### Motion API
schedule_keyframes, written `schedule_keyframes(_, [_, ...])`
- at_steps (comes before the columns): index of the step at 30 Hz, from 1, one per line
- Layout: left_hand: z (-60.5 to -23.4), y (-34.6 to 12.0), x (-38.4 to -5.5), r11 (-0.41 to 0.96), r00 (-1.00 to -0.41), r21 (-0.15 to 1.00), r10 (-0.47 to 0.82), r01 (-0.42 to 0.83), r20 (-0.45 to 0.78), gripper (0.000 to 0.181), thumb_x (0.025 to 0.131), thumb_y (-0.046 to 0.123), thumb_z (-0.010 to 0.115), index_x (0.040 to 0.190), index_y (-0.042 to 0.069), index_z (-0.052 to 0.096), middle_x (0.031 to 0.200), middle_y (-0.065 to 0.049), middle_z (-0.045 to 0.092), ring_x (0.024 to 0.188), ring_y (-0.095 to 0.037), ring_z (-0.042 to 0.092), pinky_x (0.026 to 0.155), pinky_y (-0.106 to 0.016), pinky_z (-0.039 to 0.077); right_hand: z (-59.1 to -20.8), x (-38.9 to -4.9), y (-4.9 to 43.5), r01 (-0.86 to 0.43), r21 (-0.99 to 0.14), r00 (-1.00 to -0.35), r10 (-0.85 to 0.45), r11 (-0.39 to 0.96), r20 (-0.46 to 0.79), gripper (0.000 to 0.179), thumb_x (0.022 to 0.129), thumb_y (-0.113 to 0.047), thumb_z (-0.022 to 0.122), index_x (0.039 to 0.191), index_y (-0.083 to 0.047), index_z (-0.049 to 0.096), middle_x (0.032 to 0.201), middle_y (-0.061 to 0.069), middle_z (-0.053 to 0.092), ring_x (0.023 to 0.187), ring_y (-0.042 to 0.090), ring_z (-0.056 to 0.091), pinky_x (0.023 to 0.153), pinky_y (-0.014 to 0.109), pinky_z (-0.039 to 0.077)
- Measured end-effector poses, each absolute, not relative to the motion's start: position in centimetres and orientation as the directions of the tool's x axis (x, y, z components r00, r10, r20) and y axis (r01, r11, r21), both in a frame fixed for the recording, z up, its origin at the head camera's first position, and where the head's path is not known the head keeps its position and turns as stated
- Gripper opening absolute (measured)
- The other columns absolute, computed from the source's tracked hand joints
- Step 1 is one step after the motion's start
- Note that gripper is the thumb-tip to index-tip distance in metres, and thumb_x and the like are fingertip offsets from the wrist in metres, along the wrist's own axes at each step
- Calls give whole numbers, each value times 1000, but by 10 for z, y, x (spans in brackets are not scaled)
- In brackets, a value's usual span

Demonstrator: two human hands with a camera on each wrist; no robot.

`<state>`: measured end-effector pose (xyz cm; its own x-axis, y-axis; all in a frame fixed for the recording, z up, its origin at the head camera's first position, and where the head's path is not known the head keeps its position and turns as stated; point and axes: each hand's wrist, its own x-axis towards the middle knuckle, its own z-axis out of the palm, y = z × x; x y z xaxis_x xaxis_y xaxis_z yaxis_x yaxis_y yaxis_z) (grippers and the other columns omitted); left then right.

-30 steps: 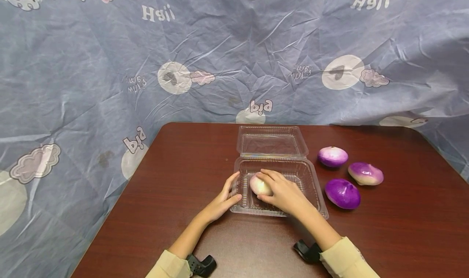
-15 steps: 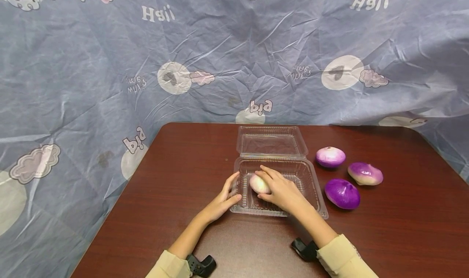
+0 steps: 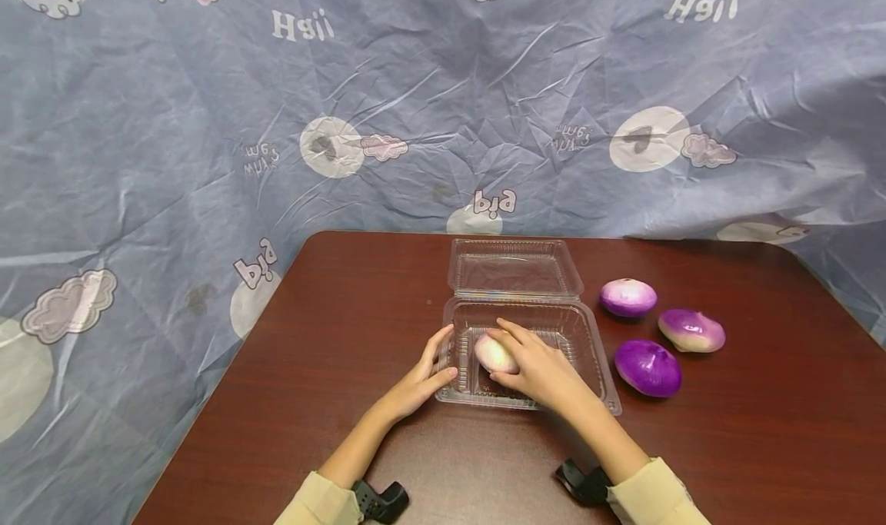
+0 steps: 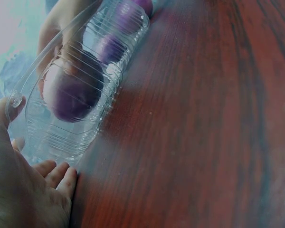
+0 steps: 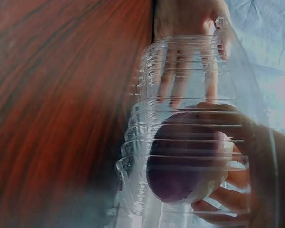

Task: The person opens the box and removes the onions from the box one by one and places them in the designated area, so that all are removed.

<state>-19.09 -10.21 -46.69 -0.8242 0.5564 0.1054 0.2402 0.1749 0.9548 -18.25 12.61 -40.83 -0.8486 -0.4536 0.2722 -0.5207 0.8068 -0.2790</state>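
Note:
A clear plastic clamshell container [image 3: 512,403] lies on the table with its lid [image 3: 512,267] folded back, away from the person. Inside its base, toward the left, is a pale pink-and-white red onion [image 3: 493,353], purple on the underside seen through the plastic in the right wrist view. My right hand [image 3: 543,367] reaches over the front rim and grips this onion between thumb and fingers, covering its right part. At the container's left end my left hand [image 3: 418,379] touches the side, thumb near the front corner and fingers fairly straight along the wall.
Several more red onions lie right of the container: a pale-topped onion [image 3: 627,297] farthest back, a two-toned onion [image 3: 692,331], and a deep purple onion [image 3: 648,368] closest to the person. A patterned blue-grey cloth [image 3: 429,87] hangs behind the brown table [image 3: 332,317].
The right hand and its onion have shifted very slightly right and toward the person, staying inside the container. The left hand keeps its place at the container's left end.

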Motion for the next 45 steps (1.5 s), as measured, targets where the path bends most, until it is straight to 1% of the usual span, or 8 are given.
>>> schedule_keyframes(8, [-467,-102,-190,169,-822,953,557,252,118,68,93,31,41,145,24,-1,152,-14,-3,140,-36,4,111,-55,17,-401,-175,131,-533,-254,-833,-450,807,320,60,71,-34,75,125,-17,55,125,3,52,103,24,58,63,43,53])
schedule_keyframes(13, [-466,-102,-190,178,-823,952,557,250,111,68,93,33,41,145,23,-2,152,-14,-4,140,-36,3,111,-55,16,-392,-171,138,-511,-264,-846,-425,818,320,59,72,-35,74,124,-18,54,125,2,52,102,26,59,61,42,53])
schedule_keyframes(20, [-465,-101,-190,173,-824,954,555,244,110,69,92,34,42,145,24,-2,152,-14,-5,140,-37,3,111,-55,16,-381,-162,152,-488,-286,-855,-386,825,347,56,72,-37,74,122,-19,55,129,3,50,110,27,56,66,45,53])
schedule_keyframes(24, [-466,-101,-190,176,-823,954,558,242,106,69,92,35,42,145,26,-2,152,-13,-5,140,-36,2,111,-54,16,-375,-156,161,-481,-277,-851,-367,832,375,56,71,-35,74,121,-18,55,129,4,51,108,27,57,64,44,53])
schedule_keyframes(32, [-466,-101,-190,177,-821,954,561,243,105,69,92,34,41,145,25,-2,152,-13,-6,140,-36,0,111,-55,15,-364,-148,183,-501,-246,-809,-347,830,475,57,69,-28,77,120,-14,56,127,7,52,107,30,57,62,45,53])
schedule_keyframes(36, [-465,-101,-189,174,-823,955,558,239,104,69,92,32,42,145,25,-2,152,-14,-6,140,-36,1,111,-54,16,-359,-145,194,-501,-220,-787,-336,837,518,59,67,-25,78,120,-13,56,125,8,53,104,28,57,62,44,52])
schedule_keyframes(42, [-466,-101,-190,171,-821,955,561,241,107,69,92,35,41,145,25,-2,152,-13,-6,140,-34,0,111,-53,16,-352,-138,213,-435,-236,-819,-273,869,504,60,70,-27,76,124,-16,52,128,7,50,108,29,54,70,51,48])
schedule_keyframes(45, [-466,-101,-190,166,-819,956,563,242,109,69,93,35,41,145,24,-2,152,-14,-6,140,-35,1,111,-53,16,-349,-134,224,-391,-252,-843,-235,885,483,61,72,-30,74,126,-17,50,128,7,49,107,31,53,66,55,45])
